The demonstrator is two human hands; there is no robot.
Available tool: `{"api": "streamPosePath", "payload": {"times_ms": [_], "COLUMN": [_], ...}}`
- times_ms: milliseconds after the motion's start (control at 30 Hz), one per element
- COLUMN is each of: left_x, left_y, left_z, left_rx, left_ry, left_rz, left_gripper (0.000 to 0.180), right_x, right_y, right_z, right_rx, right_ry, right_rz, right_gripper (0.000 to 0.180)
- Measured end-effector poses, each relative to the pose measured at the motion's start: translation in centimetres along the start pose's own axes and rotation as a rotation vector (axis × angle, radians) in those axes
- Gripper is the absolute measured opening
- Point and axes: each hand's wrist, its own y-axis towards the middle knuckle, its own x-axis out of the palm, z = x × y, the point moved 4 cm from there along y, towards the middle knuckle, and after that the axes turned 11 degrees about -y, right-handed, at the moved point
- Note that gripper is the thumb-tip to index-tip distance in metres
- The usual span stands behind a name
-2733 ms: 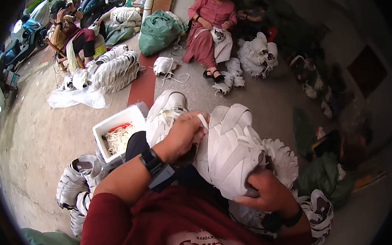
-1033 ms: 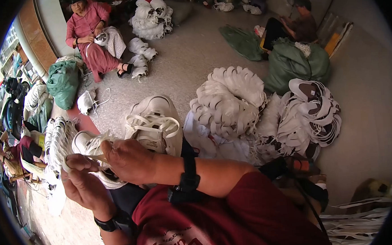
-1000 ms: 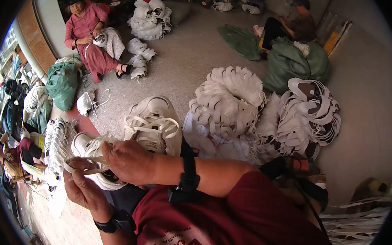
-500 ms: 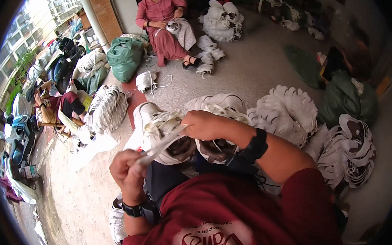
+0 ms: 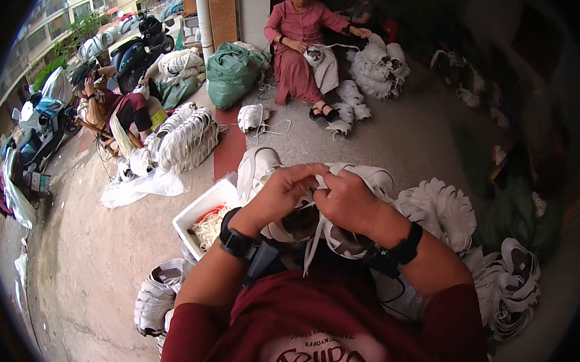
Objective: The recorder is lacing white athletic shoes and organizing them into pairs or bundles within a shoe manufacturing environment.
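Note:
My left hand (image 5: 287, 193) and my right hand (image 5: 346, 203) meet fingertip to fingertip over a pair of white sneakers in front of me. Both are closed in a pinch on a white shoelace (image 5: 315, 240), whose loose end hangs down between the shoes toward my lap. The left sneaker (image 5: 258, 164) and the right sneaker (image 5: 373, 176) point away from me, their dark openings nearest my body. My hands cover much of their lacing. A black band with a device sits on each wrist.
Left of the shoes stands a white foam box (image 5: 185, 224) holding laces. Piles of white shoes (image 5: 436, 213) lie to the right, with another stack (image 5: 157, 295) at my lower left. Ahead, a seated person (image 5: 298, 44) handles a shoe beside a green sack (image 5: 232, 75). Another person (image 5: 130, 111) sits far left near scooters.
My left hand has moved right and up to meet my right hand, which shifted right. The lace, stretched between them before, now hangs down. The view has turned left, showing the foam box.

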Motion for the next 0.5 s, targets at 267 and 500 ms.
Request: {"api": "streamPosePath", "payload": {"times_ms": [267, 500], "left_x": [0.3, -0.4], "left_y": [1.9, 2.0], "left_z": [-1.1, -0.8], "left_rx": [-0.110, -0.182], "left_ry": [0.260, 0.408], "left_rz": [-0.459, -0.400], "left_gripper": [0.031, 0.015], "right_x": [-0.1, -0.5], "right_y": [-1.5, -1.9], "right_z": [0.7, 1.2], "right_rx": [0.081, 0.125], "right_ry": [-0.003, 0.145], "right_rz": [0.081, 0.040], "right_gripper": [0.011, 0.022]}}
